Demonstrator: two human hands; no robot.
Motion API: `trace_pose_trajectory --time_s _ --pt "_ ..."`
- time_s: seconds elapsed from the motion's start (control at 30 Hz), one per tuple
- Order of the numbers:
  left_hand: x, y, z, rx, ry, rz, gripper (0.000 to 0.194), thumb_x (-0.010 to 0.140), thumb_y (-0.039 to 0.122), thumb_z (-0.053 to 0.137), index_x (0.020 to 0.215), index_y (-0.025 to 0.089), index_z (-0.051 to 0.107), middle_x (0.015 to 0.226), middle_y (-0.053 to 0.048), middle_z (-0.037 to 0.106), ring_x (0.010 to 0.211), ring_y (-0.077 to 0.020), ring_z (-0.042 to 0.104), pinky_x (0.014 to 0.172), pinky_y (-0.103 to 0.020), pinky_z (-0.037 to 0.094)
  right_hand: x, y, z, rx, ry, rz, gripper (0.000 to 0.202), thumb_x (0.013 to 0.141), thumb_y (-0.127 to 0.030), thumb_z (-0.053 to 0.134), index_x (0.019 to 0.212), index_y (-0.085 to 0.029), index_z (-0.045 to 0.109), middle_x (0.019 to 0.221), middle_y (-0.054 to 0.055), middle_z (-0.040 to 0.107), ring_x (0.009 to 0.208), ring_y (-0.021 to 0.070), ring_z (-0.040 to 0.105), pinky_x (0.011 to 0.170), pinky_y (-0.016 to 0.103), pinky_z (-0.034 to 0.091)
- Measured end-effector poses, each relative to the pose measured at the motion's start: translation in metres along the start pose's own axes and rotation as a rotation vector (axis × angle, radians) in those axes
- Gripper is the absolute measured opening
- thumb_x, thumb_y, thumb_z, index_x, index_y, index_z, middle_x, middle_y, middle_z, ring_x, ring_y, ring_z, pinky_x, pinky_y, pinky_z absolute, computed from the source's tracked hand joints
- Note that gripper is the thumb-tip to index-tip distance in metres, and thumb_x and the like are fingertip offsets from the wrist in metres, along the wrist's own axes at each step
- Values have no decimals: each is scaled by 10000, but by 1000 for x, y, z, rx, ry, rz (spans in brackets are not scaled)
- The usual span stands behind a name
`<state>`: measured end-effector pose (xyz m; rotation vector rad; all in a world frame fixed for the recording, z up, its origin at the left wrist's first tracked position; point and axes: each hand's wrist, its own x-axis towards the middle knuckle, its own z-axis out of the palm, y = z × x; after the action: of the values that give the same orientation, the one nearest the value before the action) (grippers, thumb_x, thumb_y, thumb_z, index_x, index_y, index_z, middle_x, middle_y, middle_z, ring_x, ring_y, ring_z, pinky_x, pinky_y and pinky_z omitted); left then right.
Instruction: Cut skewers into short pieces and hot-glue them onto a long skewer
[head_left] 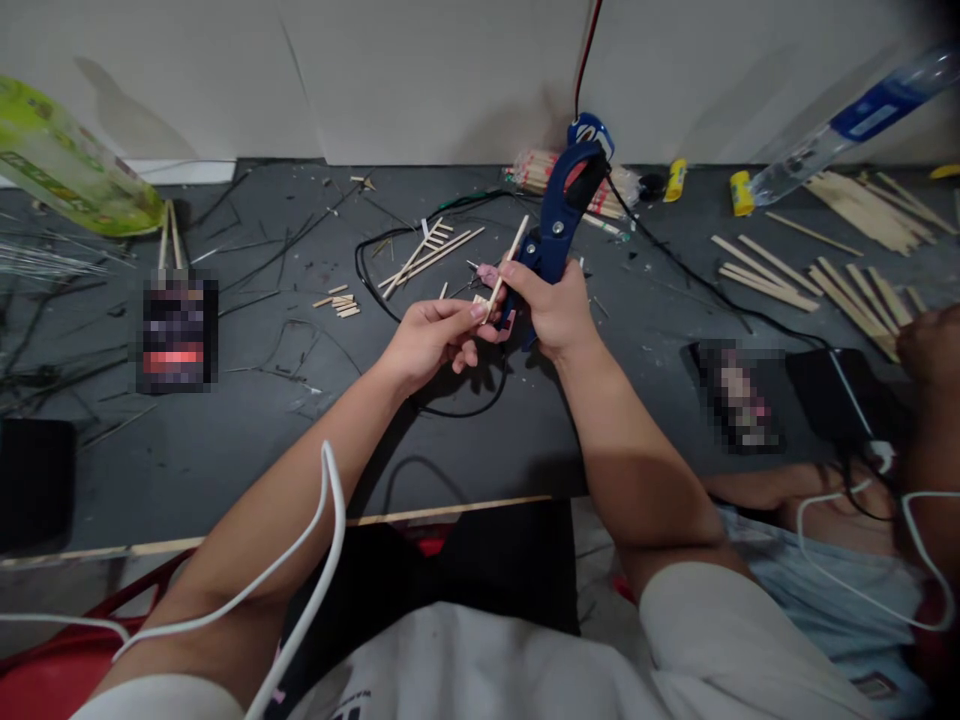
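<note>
Forearms (322,450) angled inward, I pinch a wooden stick (518,243) with my left hand (427,340), my right hand (559,305) clasping a blue tool (556,222).

1. Wall (427,80): pale; borders the far edge of the dark table (217,460).
2. Green bottle (67,160): I observe it at far left, near the wall.
3. Clear bottle (832,130): far right; blue label; yellow container (742,193) at its base.
4. Second yellow container (675,180): near the wall.
5. Black device (840,390): flat; right side; white plug (881,455) at its near edge.
6. Chair (67,670): red; at left.
</note>
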<state>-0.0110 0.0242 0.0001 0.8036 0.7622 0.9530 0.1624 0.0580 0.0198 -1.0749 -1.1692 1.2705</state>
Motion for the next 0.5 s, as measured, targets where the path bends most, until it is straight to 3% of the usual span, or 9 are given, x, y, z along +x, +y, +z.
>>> trace_pose_trajectory --time_s 0.17,0.3,0.5 --pt "-1 0 0 10 8 -15 269 869 398 817 930 142 757 763 -38 791 437 -64 602 376 -181 397 -3 -3 3 -21 13 -9 396 730 -547 905 855 -261 662 769 30 674 756 224 718 661 376 652" --pt "-1 -1 1 -2 13 -2 255 870 386 814 924 144 754 769 -42 792 452 -69 617 378 -182 392 -3 -4 2 -39 0 -50 345 751 -518 893 822 -258 677 752 26 649 665 200 662 701 424 651" --pt "0 2 -2 125 65 64 284 892 409 796 958 135 773 863 -85 817 507 -88 671 426 -192 457 -3 -9 0 -64 -4 -11 362 739 -531 873 777 -265 631 710 14 606 571 186 608 613 429 616"
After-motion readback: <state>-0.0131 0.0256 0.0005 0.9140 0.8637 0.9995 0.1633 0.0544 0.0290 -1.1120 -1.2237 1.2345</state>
